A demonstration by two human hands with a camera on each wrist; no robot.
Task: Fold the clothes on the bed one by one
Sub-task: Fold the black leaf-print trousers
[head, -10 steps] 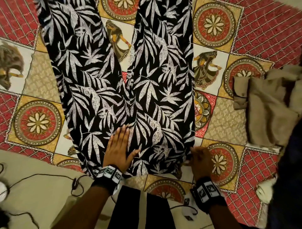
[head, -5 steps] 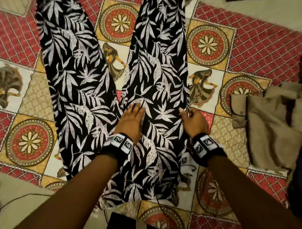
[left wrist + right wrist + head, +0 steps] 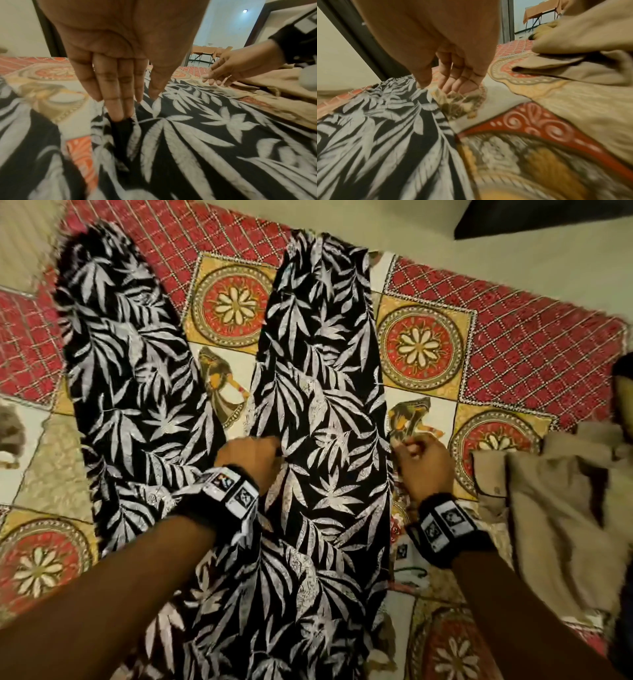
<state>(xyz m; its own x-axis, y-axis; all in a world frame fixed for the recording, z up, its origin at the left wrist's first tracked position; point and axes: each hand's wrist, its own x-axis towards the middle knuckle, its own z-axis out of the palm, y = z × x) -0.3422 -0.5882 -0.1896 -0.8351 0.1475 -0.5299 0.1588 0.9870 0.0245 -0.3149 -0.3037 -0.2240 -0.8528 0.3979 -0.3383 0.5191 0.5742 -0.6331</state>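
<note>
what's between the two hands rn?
Head view: the right leg of the leaf-print trousers spans the gap between the left hand and right hand; nothing else.

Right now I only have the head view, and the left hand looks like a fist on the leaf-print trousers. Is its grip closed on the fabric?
Observer: No. The left wrist view shows the left hand with straight fingers, their tips touching a raised dark fold of the leaf-print trousers.
Operator: And the right hand?
Observer: In the right wrist view the right hand is loosely curled. Its thumb tip is on the trousers' edge, and it is holding nothing that I can see.
Operator: Anything in the background?
Observer: Yes, a table under an orange cloth stands in the room beyond.
</note>
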